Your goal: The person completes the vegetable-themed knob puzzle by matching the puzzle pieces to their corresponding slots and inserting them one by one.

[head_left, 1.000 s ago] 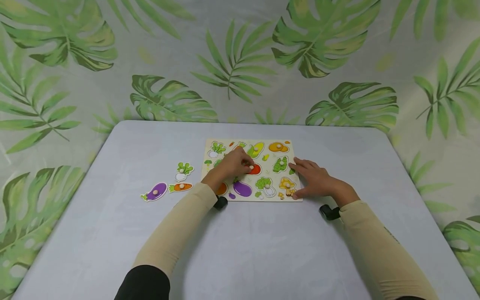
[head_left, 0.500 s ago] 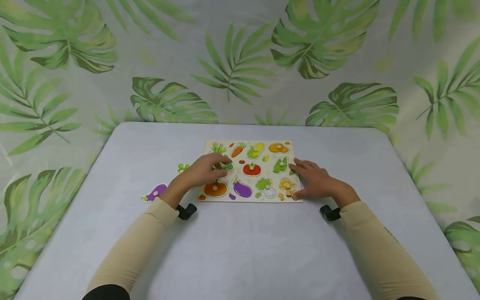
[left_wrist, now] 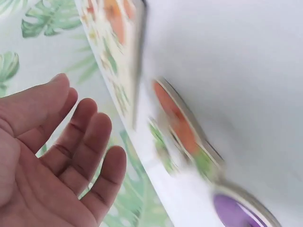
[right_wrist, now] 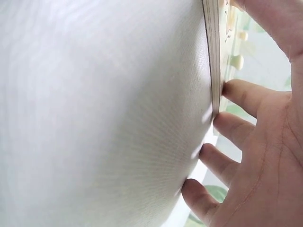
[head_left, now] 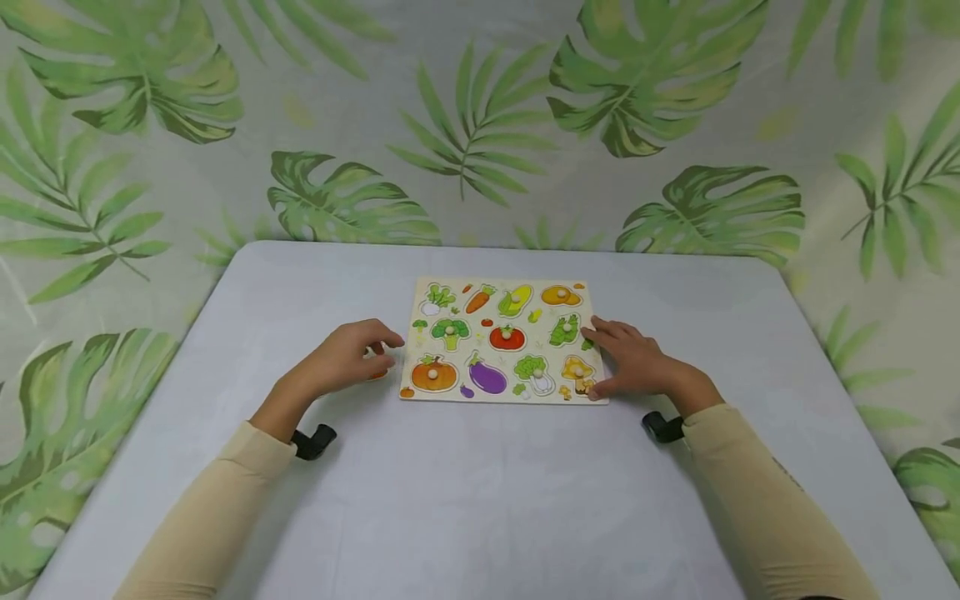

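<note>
A wooden vegetable puzzle board (head_left: 472, 333) lies on the table. Knobbed pieces such as the tomato (head_left: 507, 337), broccoli (head_left: 450, 332) and pumpkin (head_left: 432, 375) sit in it; the printed eggplant (head_left: 487, 377) shows no knob. My left hand (head_left: 337, 358) hovers left of the board, fingers loosely bent and holding nothing. Below it lie loose pieces, blurred in the left wrist view: a carrot (left_wrist: 177, 118), an eggplant (left_wrist: 234, 210) and a green-and-white one (left_wrist: 162, 146). From the head, the hand hides most of them. My right hand (head_left: 637, 362) touches the board's right edge with spread fingers.
A white cloth covers the table (head_left: 480, 500). Behind it hangs a leaf-patterned curtain (head_left: 480, 125). Black wrist cameras sit at the left wrist (head_left: 315, 442) and the right wrist (head_left: 663, 427).
My left hand has let go of the tomato piece, now in the board, and moved left past the broccoli to above the loose pieces. The right hand has stayed at the board's edge.
</note>
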`<state>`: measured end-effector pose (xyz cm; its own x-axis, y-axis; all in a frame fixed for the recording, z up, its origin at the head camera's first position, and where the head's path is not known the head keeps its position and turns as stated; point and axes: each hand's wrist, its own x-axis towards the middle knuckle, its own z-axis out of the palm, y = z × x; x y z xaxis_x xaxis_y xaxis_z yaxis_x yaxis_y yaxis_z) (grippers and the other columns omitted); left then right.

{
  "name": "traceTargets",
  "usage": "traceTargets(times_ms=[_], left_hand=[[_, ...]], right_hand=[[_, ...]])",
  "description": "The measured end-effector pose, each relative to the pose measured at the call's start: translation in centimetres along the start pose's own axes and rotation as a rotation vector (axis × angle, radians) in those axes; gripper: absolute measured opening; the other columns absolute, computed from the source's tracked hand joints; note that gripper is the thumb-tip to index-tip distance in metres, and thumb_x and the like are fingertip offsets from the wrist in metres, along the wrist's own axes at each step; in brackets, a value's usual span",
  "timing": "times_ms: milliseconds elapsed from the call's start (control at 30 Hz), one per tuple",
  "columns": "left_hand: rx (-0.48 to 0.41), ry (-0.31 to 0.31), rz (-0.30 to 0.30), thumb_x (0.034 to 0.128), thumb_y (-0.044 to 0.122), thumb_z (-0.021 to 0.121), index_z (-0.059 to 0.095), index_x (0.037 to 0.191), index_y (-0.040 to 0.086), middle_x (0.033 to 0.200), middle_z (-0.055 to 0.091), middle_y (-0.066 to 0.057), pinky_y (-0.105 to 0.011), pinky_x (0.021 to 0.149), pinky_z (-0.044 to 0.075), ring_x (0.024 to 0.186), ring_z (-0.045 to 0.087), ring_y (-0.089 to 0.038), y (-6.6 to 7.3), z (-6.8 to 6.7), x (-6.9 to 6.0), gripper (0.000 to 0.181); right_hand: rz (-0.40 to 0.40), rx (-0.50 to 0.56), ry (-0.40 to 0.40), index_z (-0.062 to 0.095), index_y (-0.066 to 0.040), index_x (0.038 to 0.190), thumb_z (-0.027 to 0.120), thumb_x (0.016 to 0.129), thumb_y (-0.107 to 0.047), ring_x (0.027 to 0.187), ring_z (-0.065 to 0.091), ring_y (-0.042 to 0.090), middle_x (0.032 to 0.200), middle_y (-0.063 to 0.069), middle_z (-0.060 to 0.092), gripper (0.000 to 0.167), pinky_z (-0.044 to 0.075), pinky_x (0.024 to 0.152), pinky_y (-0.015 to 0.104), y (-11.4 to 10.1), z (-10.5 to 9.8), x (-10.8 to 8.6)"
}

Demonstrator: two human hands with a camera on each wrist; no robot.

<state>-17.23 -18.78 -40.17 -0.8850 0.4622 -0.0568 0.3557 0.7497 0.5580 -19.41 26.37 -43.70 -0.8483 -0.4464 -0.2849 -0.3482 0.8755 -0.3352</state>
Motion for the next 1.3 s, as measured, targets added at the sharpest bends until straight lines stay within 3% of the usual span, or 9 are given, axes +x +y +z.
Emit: traceTargets(times_ms=[167,300,600,1000,1133,1300], left_hand=[[0.092,0.03,-0.043,0.0897,0.011,0.069,0.073,0.112,0.004,0.108,0.071,-0.009,-0.041,0.082,0.054,0.094,0.065,-0.024,-1.6,0.0,-2.0,0.023],[0.147,0.041,-0.044,0.0877,0.008,0.071,0.074,0.107,0.005,0.102,0.071,-0.008,-0.043,0.083,0.054,0.093,0.065,-0.024,-2.4,0.3,-2.8,0.02],[0.224,0.057,-0.129,0.0885,0.017,0.072,0.075,0.096,0.008,0.09,0.07,-0.004,-0.04,0.076,0.054,0.081,0.062,-0.018,-2.6,1.3,-2.6,0.012],[0.26,0.028,-0.207,0.0892,0.018,0.072,0.074,0.094,0.008,0.089,0.07,-0.004,-0.037,0.071,0.053,0.077,0.06,-0.016,-2.1,1.8,-2.0,0.012],[0.252,0.003,-0.182,0.0889,0.014,0.071,0.075,0.095,0.009,0.089,0.069,-0.003,-0.037,0.074,0.053,0.079,0.059,-0.016,-1.8,1.9,-2.1,0.009],[0.241,-0.011,-0.107,0.0883,0.01,0.071,0.076,0.095,0.011,0.091,0.068,-0.001,-0.038,0.078,0.053,0.081,0.058,-0.015,-1.7,2.0,-2.5,0.009]], right_hand=[[-0.002,-0.003,0.0,0.029,-0.013,0.157,0.08,0.076,-0.053,0.149,0.017,0.046,0.166,0.017,0.016,0.104,0.027,0.106,0.078,0.2,0.2,0.1],[-0.001,0.0,0.002,0.029,-0.012,0.157,0.08,0.076,-0.053,0.148,0.017,0.047,0.166,0.018,0.017,0.104,0.027,0.105,0.079,0.1,0.2,0.0],[0.006,0.003,-0.006,0.029,-0.012,0.157,0.081,0.074,-0.054,0.148,0.017,0.047,0.166,0.018,0.017,0.106,0.027,0.105,0.078,0.1,0.1,0.0],[0.011,-0.007,-0.001,0.03,-0.013,0.157,0.081,0.074,-0.054,0.149,0.018,0.047,0.166,0.017,0.017,0.106,0.026,0.105,0.079,0.0,0.1,0.0],[0.011,-0.006,-0.002,0.03,-0.012,0.157,0.081,0.074,-0.053,0.148,0.017,0.048,0.166,0.018,0.017,0.106,0.026,0.105,0.079,0.0,0.1,-0.1],[0.014,-0.004,-0.008,0.029,-0.013,0.157,0.081,0.074,-0.054,0.149,0.016,0.047,0.166,0.017,0.016,0.106,0.026,0.106,0.078,0.0,0.1,0.0]])
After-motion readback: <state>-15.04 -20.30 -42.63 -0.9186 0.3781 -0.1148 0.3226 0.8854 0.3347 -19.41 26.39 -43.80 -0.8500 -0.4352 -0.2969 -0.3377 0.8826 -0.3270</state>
